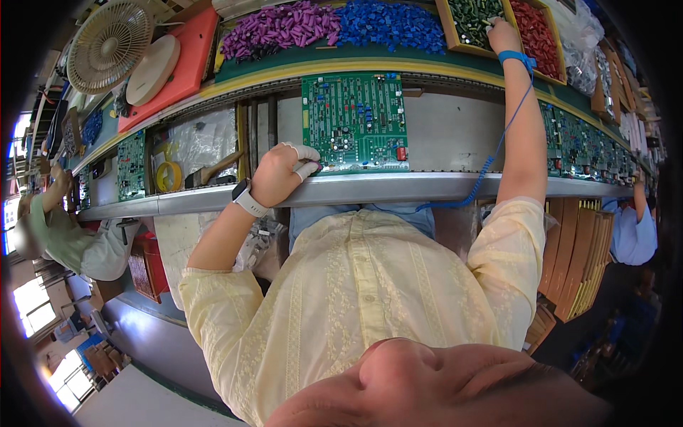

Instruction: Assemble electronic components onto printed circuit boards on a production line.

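A green circuit board [356, 121] filled with small parts sits on the rail track in front of me. My left hand [281, 173], with white finger covers and a watch at the wrist, is at the board's lower left corner. Its fingers are pinched together, with a speck of purple at their tips; what they hold is too small to name. My right hand [504, 37] reaches far forward into a yellow-edged box of dark green components [475, 20]. Those fingers are bent and closed among the parts, and their grip is partly hidden. A blue wrist strap [517, 60] circles that wrist.
Purple components [281, 30] and blue components [391, 25] lie heaped behind the track, with red components [535, 39] boxed at right. The strap's coiled blue cord [486, 171] crosses the metal rail [384, 188]. A brush [213, 169], yellow tape [168, 176] and fan [110, 46] are left.
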Available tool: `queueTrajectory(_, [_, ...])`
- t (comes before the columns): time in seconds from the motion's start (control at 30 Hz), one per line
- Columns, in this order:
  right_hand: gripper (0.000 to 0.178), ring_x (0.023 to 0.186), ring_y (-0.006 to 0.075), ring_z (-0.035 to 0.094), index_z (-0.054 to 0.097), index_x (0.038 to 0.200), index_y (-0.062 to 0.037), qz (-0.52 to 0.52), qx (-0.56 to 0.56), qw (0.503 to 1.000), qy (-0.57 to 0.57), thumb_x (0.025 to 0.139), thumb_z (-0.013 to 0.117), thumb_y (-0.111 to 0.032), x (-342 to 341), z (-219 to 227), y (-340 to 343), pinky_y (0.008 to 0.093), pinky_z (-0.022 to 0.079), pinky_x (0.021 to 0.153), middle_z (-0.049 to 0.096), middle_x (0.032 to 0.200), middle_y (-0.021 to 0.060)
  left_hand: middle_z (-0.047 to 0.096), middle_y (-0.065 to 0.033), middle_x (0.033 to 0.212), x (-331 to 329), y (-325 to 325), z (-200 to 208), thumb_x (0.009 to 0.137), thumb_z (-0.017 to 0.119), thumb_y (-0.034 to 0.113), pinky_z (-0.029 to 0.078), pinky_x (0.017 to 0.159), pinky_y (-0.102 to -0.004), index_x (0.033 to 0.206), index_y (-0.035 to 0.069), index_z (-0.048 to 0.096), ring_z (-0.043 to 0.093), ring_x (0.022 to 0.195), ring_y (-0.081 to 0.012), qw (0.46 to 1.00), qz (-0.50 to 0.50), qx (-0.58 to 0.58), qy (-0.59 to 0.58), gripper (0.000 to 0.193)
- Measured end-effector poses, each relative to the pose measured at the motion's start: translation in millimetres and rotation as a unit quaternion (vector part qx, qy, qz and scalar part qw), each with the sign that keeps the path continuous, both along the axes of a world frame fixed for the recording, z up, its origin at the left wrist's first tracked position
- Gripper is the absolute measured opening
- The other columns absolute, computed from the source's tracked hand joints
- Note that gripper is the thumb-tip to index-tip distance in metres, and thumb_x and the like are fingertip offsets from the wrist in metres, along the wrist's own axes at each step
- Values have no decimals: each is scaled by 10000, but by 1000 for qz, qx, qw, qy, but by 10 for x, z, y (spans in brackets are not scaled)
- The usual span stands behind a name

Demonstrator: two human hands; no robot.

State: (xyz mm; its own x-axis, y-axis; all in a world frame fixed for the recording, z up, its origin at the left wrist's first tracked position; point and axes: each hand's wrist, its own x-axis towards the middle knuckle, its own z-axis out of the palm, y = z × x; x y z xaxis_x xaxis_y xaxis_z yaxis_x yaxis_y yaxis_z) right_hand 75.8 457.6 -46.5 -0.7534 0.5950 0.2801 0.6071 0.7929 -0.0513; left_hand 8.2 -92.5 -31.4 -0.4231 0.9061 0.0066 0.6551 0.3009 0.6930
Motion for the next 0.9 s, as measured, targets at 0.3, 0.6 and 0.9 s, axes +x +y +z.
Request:
queueTrajectory(0.3, [324, 918, 384, 581, 544, 1174, -93, -39, 9, 999, 20, 865, 493, -178, 94, 163, -191, 491, 497, 786, 590, 1054, 214, 631, -127, 830, 23, 6, -17, 739, 670, 68, 473, 697, -324, 862, 16, 646, 598, 773, -270, 1000, -7, 30, -3, 135])
queueTrajectory(0.6, [341, 940, 388, 569, 543, 1184, -137, -50, 39, 995, 73, 850, 499, -191, 151, 120, -89, 502, 482, 791, 554, 1123, 198, 640, -113, 794, 74, 3, -49, 736, 651, 106, 480, 666, -360, 826, 62, 649, 604, 730, -290, 998, 7, 54, 23, 101])
queueTrajectory(0.9, [241, 840, 254, 612, 600, 1035, -57, 90, -42, 954, 284, 799, 598, -106, 32, 273, -657, 357, 493, 732, 633, 942, 123, 636, -90, 766, 107, 28, -86, 724, 657, 108, 483, 642, -353, 810, 80, 648, 602, 720, -275, 989, -37, 71, 121, 91])
